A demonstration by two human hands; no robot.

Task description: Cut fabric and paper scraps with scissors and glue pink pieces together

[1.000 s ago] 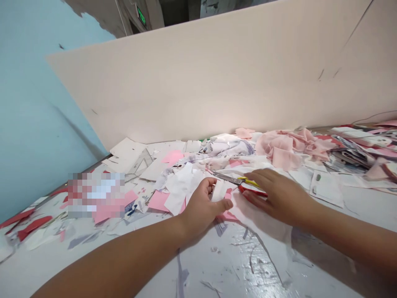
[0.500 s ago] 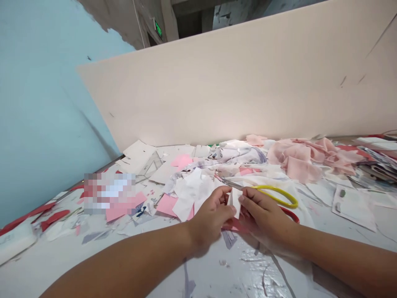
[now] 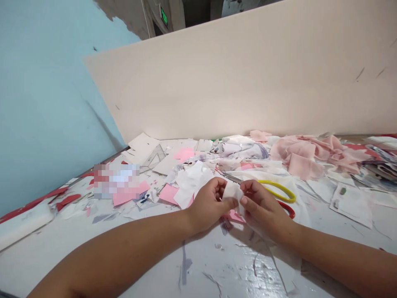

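My left hand and my right hand meet over the table, both pinching a small white fabric scrap between thumb and fingers. Under the hands lies a pink piece. Just behind my right hand rest scissors with one yellow and one red handle loop, their blades pointing left. Neither hand touches the scissors.
White and pink paper and fabric scraps litter the white table. A heap of pink cloth lies at the back right. A tall beige board stands behind; a blue wall is on the left.
My right hand left the scissors lying on the table and came over to my left hand. Both hands now pinch the white scrap and have raised it slightly.
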